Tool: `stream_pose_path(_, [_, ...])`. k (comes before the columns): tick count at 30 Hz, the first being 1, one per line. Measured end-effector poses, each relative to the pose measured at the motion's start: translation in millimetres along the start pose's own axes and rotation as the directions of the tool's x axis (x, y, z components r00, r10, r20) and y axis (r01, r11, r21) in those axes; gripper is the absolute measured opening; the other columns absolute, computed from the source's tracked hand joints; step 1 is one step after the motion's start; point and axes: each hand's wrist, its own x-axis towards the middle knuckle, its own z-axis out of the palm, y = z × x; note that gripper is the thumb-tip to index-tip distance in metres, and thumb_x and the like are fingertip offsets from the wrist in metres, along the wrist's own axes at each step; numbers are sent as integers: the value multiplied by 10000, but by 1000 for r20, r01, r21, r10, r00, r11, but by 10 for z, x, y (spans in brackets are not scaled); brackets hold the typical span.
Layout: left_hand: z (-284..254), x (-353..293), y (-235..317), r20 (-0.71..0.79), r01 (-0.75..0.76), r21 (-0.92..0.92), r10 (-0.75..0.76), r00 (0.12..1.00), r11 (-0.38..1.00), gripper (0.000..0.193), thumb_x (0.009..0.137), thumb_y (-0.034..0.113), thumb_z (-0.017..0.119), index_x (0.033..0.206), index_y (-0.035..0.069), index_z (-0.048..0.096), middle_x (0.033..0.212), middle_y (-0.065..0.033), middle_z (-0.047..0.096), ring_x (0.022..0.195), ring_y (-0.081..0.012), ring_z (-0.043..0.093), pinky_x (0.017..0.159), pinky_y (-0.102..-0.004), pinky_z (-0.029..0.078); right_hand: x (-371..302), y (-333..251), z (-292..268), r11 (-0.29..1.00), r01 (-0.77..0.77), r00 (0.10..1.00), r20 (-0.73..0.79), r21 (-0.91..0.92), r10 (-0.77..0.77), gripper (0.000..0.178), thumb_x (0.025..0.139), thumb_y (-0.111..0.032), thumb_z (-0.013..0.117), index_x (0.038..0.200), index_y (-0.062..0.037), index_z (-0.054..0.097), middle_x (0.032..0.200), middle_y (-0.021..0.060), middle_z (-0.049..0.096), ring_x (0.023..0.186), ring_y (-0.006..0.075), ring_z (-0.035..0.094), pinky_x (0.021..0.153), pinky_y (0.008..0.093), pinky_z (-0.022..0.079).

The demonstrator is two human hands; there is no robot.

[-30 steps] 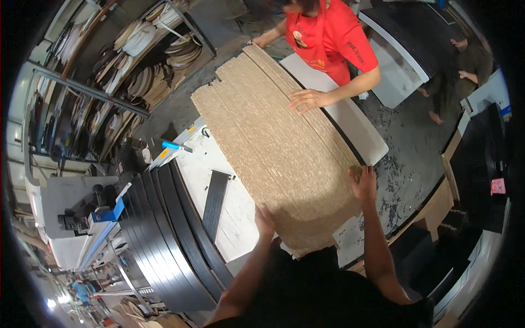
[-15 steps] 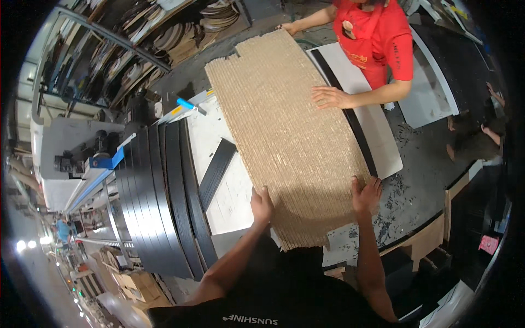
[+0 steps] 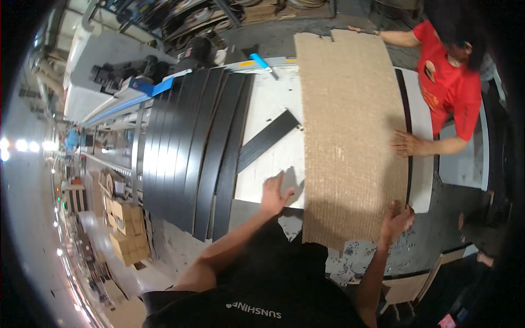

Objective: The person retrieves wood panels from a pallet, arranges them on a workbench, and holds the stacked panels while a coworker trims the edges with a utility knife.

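A large tan ribbed cardboard sheet (image 3: 353,142) lies across the white work table (image 3: 273,98). My left hand (image 3: 276,194) is off the sheet, just left of its near-left edge, holding nothing, with fingers apart. At the sheet's near-right edge, my right hand (image 3: 398,221) grips it, thumb above and some fingers hidden. A co-worker in a red shirt (image 3: 448,87) lays one hand (image 3: 407,143) on the sheet's right side and reaches to its far edge with the other.
Several long black planks (image 3: 191,147) lie side by side at the left, and a short black plank (image 3: 268,139) rests slantwise beside them. A blue-handled tool (image 3: 262,63) lies at the table's far edge. Machinery (image 3: 142,71) stands at the far left; cardboard boxes (image 3: 128,232) sit below it.
My left hand has let go of the sheet's left edge and opened. The head view has turned, so the sheet now sits further right and straighter. My right hand stays at the right edge.
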Motion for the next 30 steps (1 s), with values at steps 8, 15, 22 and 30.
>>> stream_pose_path(8, [-1895,-1210,-2403,-519,538,203,-376,767,818,941,939,501,856,1572,-96,500,1506,-305,617,1362,-483,579,1194,-580,404,-1608,-1955,-448,674,270,781,253,688,-571,383,1035,-288,748,1286,-5,690,1194,178,720,1175,361,682,1072,506,523])
stream_pose_path(15, [-2516,-1618,-3925,-442,682,263,-544,714,682,1129,981,693,704,1721,-52,290,1791,-315,262,1666,-469,237,1374,-553,166,-3892,-3412,844,852,-294,173,901,432,-397,602,988,-506,847,1283,-9,676,1160,132,741,1103,249,728,1007,410,575])
stream_pose_path(22, [-2270,-1718,-3942,-461,469,290,-307,833,834,1083,1045,704,589,1746,-38,227,1808,-344,159,1671,-542,147,1368,-617,122,-3983,-3823,1091,801,266,464,656,537,-595,372,1002,-413,829,1090,-74,703,950,60,757,852,231,736,773,408,580])
stream_pose_path(30, [-2408,-1667,-3739,-458,528,116,-426,780,841,992,1031,532,719,1729,-31,295,1807,-307,228,1683,-497,172,1370,-594,141,-1613,-5258,1765,791,391,766,310,471,-563,251,1033,-336,743,1061,-89,715,972,133,762,930,343,740,823,479,580])
